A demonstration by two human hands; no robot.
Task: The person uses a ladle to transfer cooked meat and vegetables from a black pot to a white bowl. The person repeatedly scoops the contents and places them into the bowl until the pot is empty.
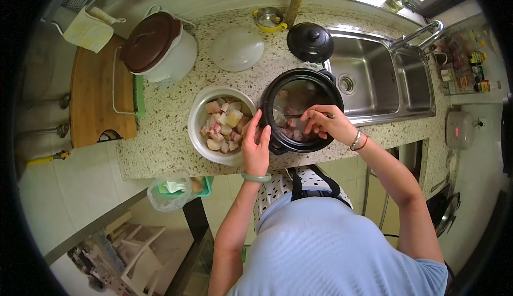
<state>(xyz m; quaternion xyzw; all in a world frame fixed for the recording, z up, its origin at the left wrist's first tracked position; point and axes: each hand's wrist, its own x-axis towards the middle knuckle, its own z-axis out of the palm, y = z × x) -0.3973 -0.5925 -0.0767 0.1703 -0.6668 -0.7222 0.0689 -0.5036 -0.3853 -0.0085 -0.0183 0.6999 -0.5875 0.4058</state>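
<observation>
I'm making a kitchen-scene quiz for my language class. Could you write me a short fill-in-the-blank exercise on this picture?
1. The right hand holds a utensil over the ____ pot, which has meat pieces in it.
2. The left hand rests between that pot and a white ____ of cut meat.
3. The pot's black lid lies beside the steel ____.
4. A green bangle is on the ____ wrist.

Missing words: black; bowl; sink; left
</observation>
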